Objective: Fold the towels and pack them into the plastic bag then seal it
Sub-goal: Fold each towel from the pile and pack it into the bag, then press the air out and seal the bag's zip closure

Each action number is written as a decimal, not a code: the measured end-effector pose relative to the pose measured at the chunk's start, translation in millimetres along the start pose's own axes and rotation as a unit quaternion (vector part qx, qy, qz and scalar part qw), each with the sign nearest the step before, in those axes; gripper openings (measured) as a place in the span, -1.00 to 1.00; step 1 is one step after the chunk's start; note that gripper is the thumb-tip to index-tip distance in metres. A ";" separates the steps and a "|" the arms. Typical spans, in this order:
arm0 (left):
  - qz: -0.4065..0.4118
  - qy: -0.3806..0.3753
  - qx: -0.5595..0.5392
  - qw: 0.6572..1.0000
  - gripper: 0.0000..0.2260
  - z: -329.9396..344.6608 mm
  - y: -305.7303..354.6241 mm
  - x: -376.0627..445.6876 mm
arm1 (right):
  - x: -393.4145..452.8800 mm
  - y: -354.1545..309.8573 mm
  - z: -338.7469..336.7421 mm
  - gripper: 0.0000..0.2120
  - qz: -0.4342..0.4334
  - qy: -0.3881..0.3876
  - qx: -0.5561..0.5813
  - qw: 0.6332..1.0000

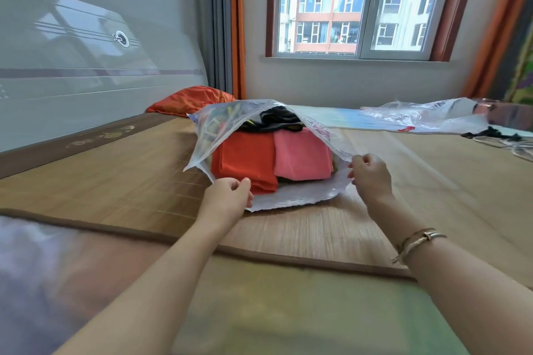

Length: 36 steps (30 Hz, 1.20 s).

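A clear plastic bag (219,127) lies on the bamboo mat with its mouth facing me and gaping open. Inside sit a folded orange-red towel (245,158), a folded pink towel (301,157) beside it, and dark folded cloth (277,119) stacked on top. My left hand (227,196) pinches the bag's lower lip at the left corner of the mouth. My right hand (370,174) pinches the bag's edge at the right corner, where upper and lower lips meet.
The bamboo mat (403,181) covers the bed. An orange pillow (190,101) lies against the headboard at back left. A second clear plastic bag (424,118) lies at back right, with dark cords (496,134) near it. A window is straight ahead.
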State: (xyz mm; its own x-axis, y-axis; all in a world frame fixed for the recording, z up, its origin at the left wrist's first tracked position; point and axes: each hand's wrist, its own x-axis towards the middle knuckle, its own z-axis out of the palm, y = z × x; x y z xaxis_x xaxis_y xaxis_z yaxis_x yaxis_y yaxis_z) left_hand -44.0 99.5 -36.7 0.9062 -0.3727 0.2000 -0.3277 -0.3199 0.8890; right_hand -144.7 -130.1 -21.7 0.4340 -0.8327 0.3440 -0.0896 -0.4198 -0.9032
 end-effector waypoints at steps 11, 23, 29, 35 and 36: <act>-0.011 -0.093 0.039 0.995 -0.74 104.8 14.3 3.9 | 83.3 49.3 -26.8 -0.67 0.149 -0.094 0.067 0.982; 0.011 -0.003 0.409 0.913 -0.66 62.3 -12.1 -6.6 | 33.1 59.0 -17.1 -0.76 0.092 -0.188 0.134 0.968; -0.056 0.003 0.436 0.898 -0.62 20.1 -31.9 -14.4 | -45.5 32.9 -11.4 -0.74 0.105 -0.246 0.201 0.942; 0.055 0.094 0.188 0.976 -0.70 40.1 -18.2 -63.6 | -97.5 17.5 -6.0 -0.66 0.096 -0.253 0.236 0.933; 0.045 0.052 0.112 0.991 -0.63 46.5 -9.2 -72.2 | -101.7 14.9 -6.4 -0.67 0.092 -0.258 0.230 0.934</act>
State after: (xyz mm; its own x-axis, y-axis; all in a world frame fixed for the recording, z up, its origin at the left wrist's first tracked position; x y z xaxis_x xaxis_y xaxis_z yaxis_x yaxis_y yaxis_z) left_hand -118.9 88.9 -78.5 0.8890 -0.3215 0.3261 -0.4498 -0.4796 0.7534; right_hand -196.0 -54.0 -68.4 0.8343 -0.5402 0.1101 0.1380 0.0112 -0.9904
